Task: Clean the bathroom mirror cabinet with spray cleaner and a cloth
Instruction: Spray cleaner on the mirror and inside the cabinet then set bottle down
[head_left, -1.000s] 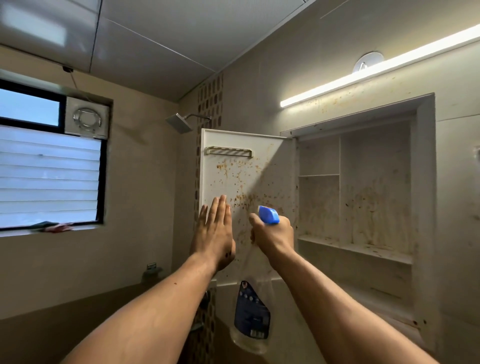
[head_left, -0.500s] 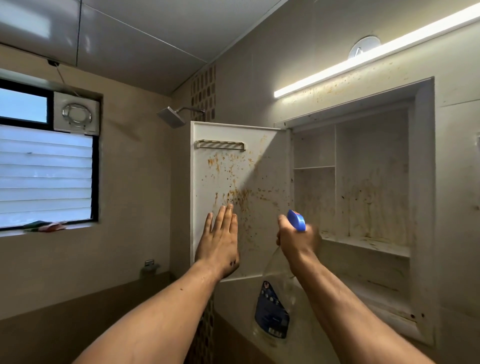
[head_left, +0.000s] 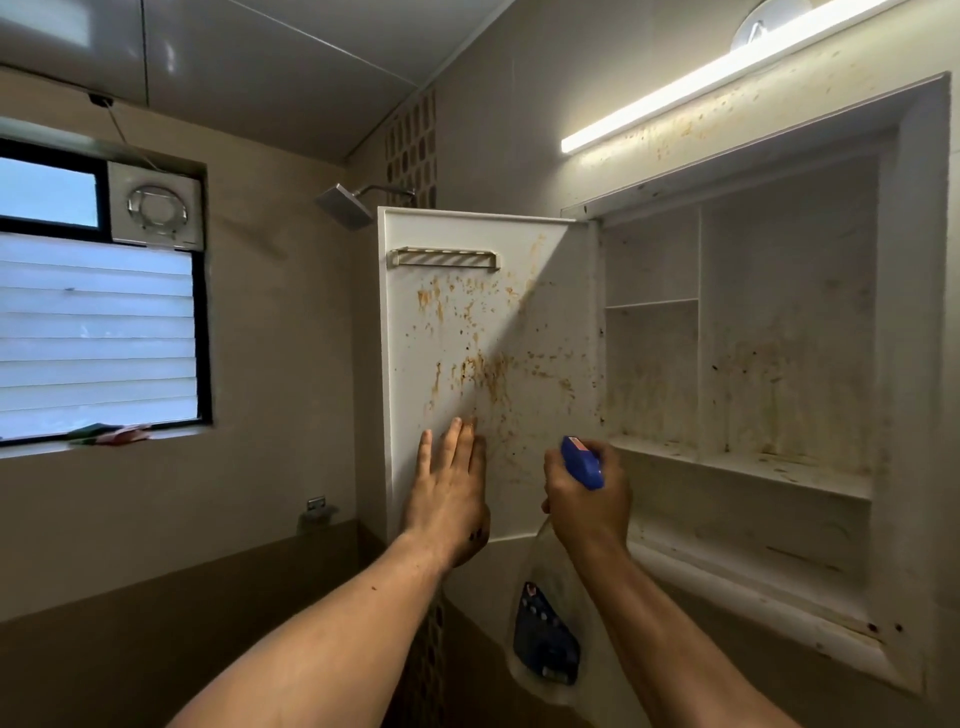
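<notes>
Above and to the right of two raised hands, a recessed bathroom cabinet (head_left: 789, 322) stands open, its white shelves and back wall streaked with brown-orange stains. The cabinet door (head_left: 540, 312), standing out to the left of the right hand, bears the same spatter on its inner face, thickest just above the left hand's fingertips. Far off to the left of the left hand, a louvred window (head_left: 93, 332) admits daylight. High above the right hand, a strip light (head_left: 701, 88) glows on the wall.

The left hand (head_left: 449, 499) lies flat against the lower part of the door, fingers straight and close together, holding nothing. The right hand (head_left: 587, 504), just beside it and level with the cabinet's lower shelf, is curled tightly round the neck of a clear spray bottle (head_left: 545, 639). The bottle's body, with its dark blue label, hangs below the wrist, and its blue trigger head (head_left: 582, 462) shows above the knuckles.

An exhaust fan (head_left: 156, 208) sits in the window's upper corner. Up and left of the left hand hangs a square shower head (head_left: 345, 207). A slotted rack (head_left: 444, 258) is fixed to the door straight above that hand. Green and red items (head_left: 111, 434) on the windowsill are too small to identify.
</notes>
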